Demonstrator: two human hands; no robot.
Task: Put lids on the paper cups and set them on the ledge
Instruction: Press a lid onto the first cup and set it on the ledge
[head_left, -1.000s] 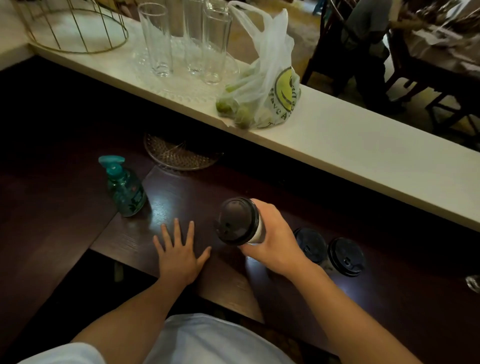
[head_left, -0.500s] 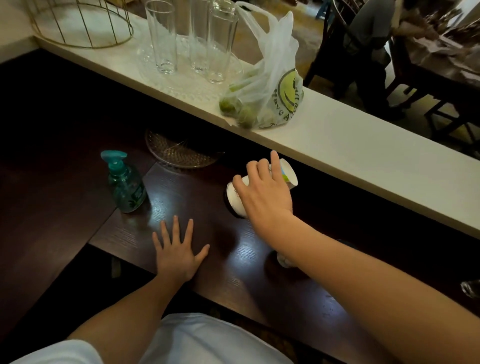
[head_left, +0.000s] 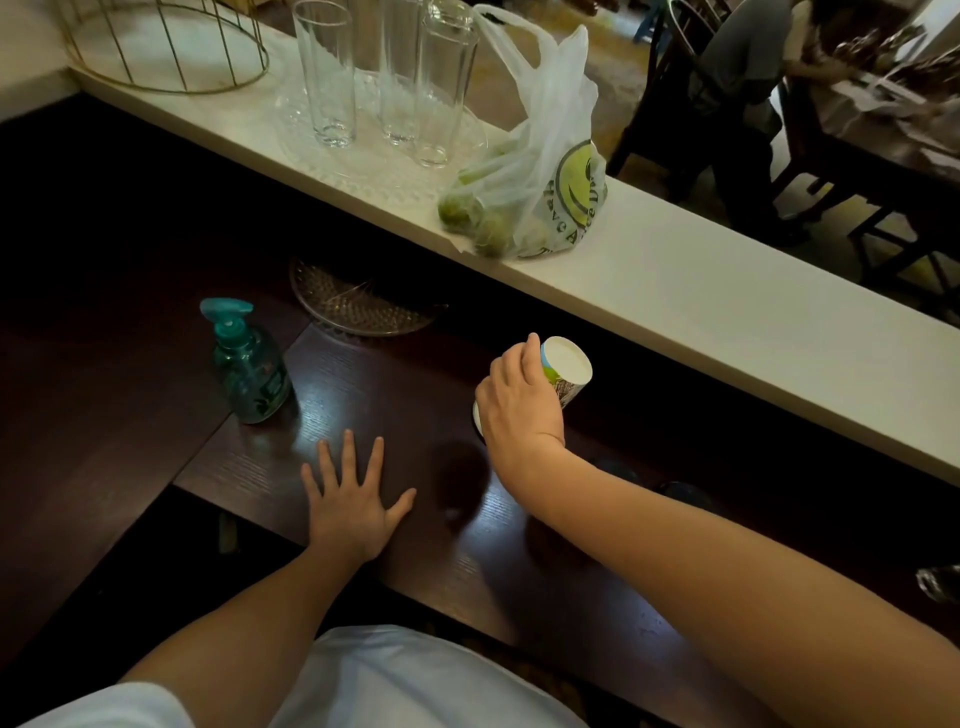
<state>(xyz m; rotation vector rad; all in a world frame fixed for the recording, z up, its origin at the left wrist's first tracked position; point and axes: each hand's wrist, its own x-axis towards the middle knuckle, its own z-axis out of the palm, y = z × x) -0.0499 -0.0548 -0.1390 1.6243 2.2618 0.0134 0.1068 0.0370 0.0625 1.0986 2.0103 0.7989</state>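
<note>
Right hand (head_left: 522, 410) around tilted paper cup (head_left: 565, 370) — left hand (head_left: 353, 501) flat on table (head_left: 374, 395)

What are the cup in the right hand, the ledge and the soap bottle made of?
Cup: looks like paper, with a matte white base and a printed side wall.
Ledge: smooth, off-white, low sheen. It could be painted wood, laminate or stone; cannot tell which.
Soap bottle: likely plastic, teal and glossy, with a see-through body showing highlights and an opaque pump head.
</note>
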